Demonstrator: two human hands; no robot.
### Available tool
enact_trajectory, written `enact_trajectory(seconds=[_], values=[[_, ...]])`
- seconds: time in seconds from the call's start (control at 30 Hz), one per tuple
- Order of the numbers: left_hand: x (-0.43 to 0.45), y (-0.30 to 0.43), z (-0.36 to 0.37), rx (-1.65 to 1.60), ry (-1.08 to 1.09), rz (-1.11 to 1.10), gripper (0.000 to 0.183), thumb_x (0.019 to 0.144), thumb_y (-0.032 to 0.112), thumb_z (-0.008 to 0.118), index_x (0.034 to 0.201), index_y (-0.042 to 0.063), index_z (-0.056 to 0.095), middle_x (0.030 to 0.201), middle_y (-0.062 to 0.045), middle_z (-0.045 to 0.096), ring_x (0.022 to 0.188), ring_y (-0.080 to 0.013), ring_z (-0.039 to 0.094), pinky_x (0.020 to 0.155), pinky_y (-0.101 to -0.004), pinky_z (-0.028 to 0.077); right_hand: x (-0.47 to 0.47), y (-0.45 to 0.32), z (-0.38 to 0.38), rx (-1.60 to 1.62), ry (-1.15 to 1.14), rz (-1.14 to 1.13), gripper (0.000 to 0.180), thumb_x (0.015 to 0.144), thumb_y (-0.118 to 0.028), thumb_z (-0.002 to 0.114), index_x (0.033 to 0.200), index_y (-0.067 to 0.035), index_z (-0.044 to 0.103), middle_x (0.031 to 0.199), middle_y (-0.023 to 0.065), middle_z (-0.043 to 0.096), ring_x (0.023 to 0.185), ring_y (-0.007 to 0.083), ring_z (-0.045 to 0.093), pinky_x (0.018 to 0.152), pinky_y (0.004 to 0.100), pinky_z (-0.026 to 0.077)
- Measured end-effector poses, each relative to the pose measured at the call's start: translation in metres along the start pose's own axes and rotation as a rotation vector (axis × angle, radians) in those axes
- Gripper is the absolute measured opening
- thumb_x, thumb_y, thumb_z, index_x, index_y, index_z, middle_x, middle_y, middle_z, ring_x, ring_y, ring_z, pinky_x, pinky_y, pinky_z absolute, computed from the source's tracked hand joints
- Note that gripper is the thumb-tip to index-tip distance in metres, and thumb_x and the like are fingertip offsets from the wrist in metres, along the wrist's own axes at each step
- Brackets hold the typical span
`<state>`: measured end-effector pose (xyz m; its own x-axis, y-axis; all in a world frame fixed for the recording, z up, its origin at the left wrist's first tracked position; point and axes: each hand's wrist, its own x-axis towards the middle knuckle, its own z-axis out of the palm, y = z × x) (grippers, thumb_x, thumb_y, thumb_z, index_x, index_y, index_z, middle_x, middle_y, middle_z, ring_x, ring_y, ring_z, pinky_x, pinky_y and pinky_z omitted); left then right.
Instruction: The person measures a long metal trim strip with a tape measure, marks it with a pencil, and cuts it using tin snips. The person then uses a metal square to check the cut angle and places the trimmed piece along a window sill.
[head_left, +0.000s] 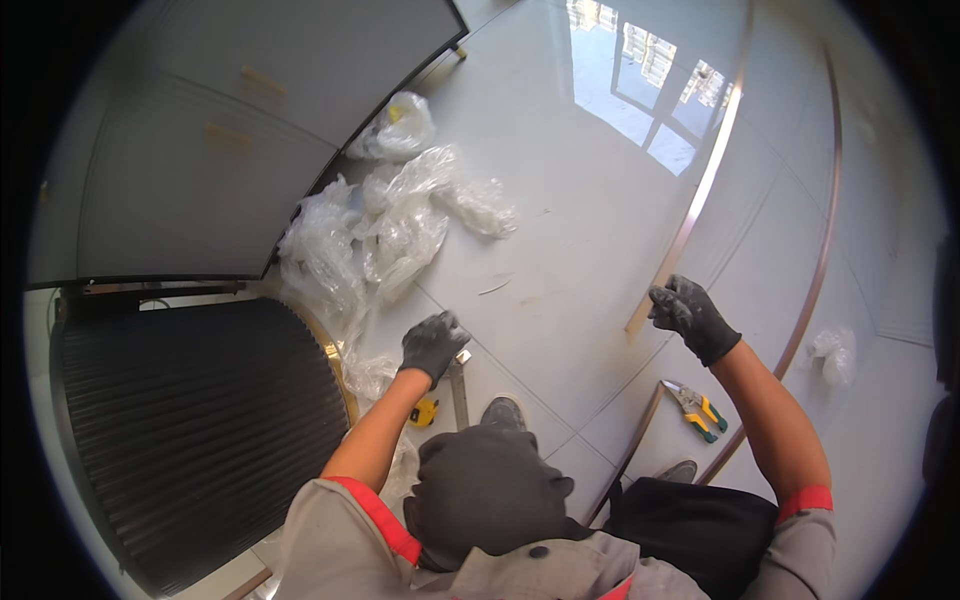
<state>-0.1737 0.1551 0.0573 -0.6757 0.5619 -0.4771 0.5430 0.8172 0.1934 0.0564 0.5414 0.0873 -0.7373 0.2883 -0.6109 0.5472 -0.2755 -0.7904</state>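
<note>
Both of my hands wear dark, dusty gloves. My left hand (435, 346) is curled into a fist above the tiled floor (555, 300), with nothing visible in it. Just beside it is a steel rule with a square head (460, 386), and a yellow tape measure (424, 412) sits close to my forearm. The fingers of my right hand (694, 319) are bent next to the near end of a long bronze-coloured metal trim strip (697, 199). The hand overlaps the strip's edge; whether it grips it is unclear. Metal snips (695, 410) with yellow and green handles lie below that hand.
Crumpled clear plastic wrap (405, 217) is heaped along a grey cabinet (202, 180). A black ribbed curved panel (202, 420) with gold trim stands at left. Another bronze strip (821, 262) runs along the right, and a darker strip (634, 446) lies near my shoes (504, 412).
</note>
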Motion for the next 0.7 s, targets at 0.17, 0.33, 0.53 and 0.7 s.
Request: enact_trajectory(seconds=[0.17, 0.33, 0.53, 0.7], values=[[-0.051, -0.079, 0.059, -0.056, 0.119, -0.117, 0.039, 0.084, 0.034, 0.067, 0.116, 0.012, 0.061, 0.113, -0.012, 0.065, 0.107, -0.0304, 0.062, 0.094, -0.0443, 0.047, 0.027, 0.049, 0.036, 0.108, 0.067, 0.118, 0.031, 0.095, -0.032, 0.067, 0.094, -0.006, 0.052, 0.083, 0.0065, 0.061, 0.075, 0.0141, 0.066, 0.064, 0.0273, 0.057], [-0.056, -0.113, 0.067, 0.163, 0.141, 0.128, 0.047, 0.079, 0.028, 0.066, 0.123, 0.010, 0.061, 0.119, -0.010, 0.062, 0.116, -0.0321, 0.055, 0.106, -0.0492, 0.037, 0.052, 0.065, 0.107, 0.142, 0.104, 0.086, 0.026, 0.095, -0.030, 0.066, 0.087, -0.008, 0.053, 0.075, 0.0016, 0.056, 0.066, 0.0105, 0.058, 0.061, 0.0249, 0.053], [-0.056, -0.140, 0.070, 0.119, 0.099, 0.353, 0.043, 0.077, 0.021, 0.062, 0.116, 0.004, 0.065, 0.108, -0.016, 0.065, 0.107, -0.0347, 0.059, 0.102, -0.0497, 0.040, 0.060, 0.070, 0.159, 0.205, 0.145, 0.063, 0.017, 0.099, -0.023, 0.059, 0.099, -0.006, 0.060, 0.085, 0.0027, 0.063, 0.068, 0.0098, 0.059, 0.062, 0.0246, 0.051], [-0.098, -0.136, 0.008, -0.082, 0.287, 0.337, 0.033, 0.079, 0.019, 0.065, 0.110, 0.007, 0.068, 0.102, -0.015, 0.066, 0.101, -0.0357, 0.063, 0.088, -0.0471, 0.052, 0.007, 0.061, 0.179, 0.061, -0.027, 0.169, 0.024, 0.098, -0.029, 0.063, 0.103, -0.005, 0.065, 0.085, 0.0009, 0.065, 0.068, 0.0078, 0.057, 0.060, 0.0221, 0.049]])
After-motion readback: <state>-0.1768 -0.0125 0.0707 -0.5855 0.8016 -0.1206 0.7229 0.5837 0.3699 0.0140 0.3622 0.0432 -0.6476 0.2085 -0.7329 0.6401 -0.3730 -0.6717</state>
